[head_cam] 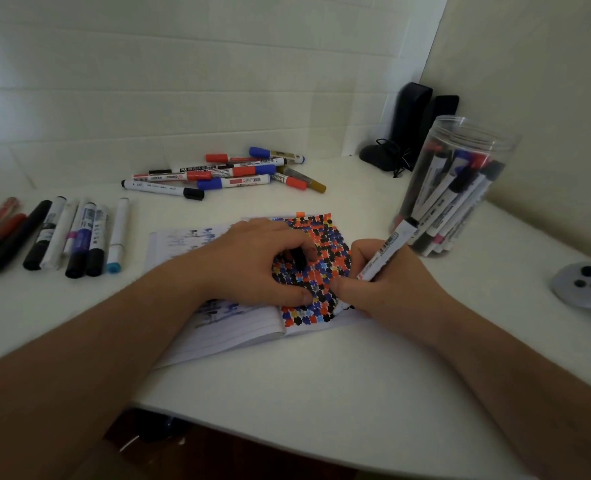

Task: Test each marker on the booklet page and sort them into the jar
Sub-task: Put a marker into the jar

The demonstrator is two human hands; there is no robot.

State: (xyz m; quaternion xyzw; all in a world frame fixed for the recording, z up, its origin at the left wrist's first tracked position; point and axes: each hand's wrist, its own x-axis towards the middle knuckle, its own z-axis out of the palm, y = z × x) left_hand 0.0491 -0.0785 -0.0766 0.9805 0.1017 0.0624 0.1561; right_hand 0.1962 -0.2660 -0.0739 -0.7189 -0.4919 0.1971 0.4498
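An open booklet [238, 332] lies in the middle of the white table, its right page [325, 237] covered in black, red, blue and yellow dots. My left hand [252, 261] presses on that page and holds a black marker cap [299, 259] between its fingers. My right hand [387, 289] grips a white marker [389, 251], tip down on the page's lower right. A clear plastic jar [456, 188] stands at the right with several markers inside. A loose pile of markers [224, 173] lies behind the booklet.
A row of markers [62, 237] lies at the left, some red ones at the table's far left edge. Two black speakers [422, 116] with a cable stand in the back corner. A grey controller [585, 282] rests at the right edge. The table's front edge curves near my arms.
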